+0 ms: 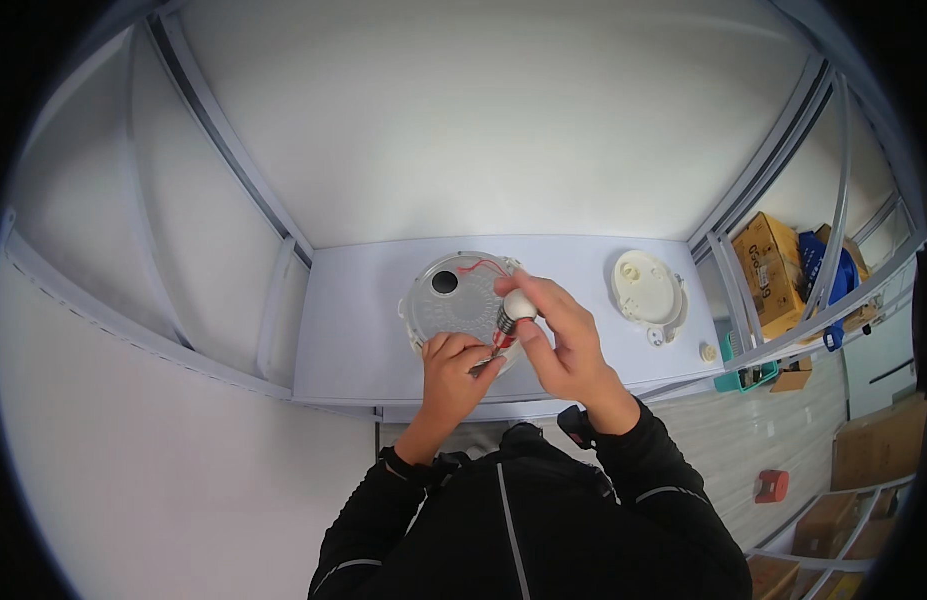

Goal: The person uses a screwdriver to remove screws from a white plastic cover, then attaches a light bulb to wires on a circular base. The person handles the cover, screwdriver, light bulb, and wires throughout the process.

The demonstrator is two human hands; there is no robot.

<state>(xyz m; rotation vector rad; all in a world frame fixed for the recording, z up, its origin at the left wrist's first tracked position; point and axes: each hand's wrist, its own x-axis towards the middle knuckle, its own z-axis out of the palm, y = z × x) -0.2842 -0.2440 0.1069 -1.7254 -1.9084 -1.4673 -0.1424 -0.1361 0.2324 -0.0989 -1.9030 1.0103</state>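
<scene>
A round, translucent grey disc-shaped housing (pixel 453 310) lies on the white table, with a dark circle (pixel 444 282) near its upper left. My right hand (pixel 568 345) grips a screwdriver (pixel 520 305) with a white ball-shaped end, a ribbed dark collar and a red lower part, tilted down to the left. At the housing's near edge my left hand (pixel 453 375) is closed, its thumb and fingers pinched by the tool's lower end. What they pinch is mostly hidden. Red wires (pixel 483 265) run over the housing's far side towards my right fingers.
A cream round housing (pixel 647 287) lies at the table's (pixel 363 330) right, with a small cream part (pixel 707 352) nearer the edge. White frame posts rise at both sides. Beyond the right side are cardboard boxes (pixel 768 270), a teal basket (pixel 735 380) and a red object (pixel 771 487) on the floor.
</scene>
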